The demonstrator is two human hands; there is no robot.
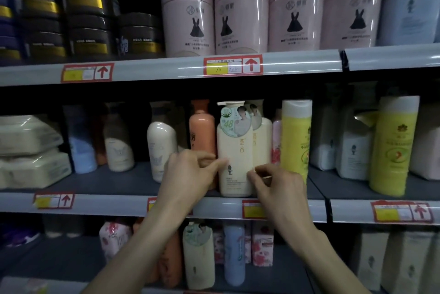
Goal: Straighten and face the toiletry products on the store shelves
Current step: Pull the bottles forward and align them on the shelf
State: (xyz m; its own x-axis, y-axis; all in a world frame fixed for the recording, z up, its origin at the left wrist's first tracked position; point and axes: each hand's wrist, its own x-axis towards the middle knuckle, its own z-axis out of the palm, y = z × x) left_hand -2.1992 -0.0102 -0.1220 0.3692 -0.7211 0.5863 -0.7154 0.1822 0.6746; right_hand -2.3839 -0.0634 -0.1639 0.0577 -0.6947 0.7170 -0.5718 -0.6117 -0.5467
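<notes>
**Both hands on the cream pump bottle**

My left hand [190,170] pinches the left edge of the cream pump bottle [234,151], and my right hand [278,186] pinches its lower right edge. The bottle stands upright at the front lip of the middle shelf [114,205], label facing me. An orange bottle [202,124] stands just behind on its left, a yellow bottle [296,139] to its right. Above, pink canisters [240,22] line the top shelf.
</notes>
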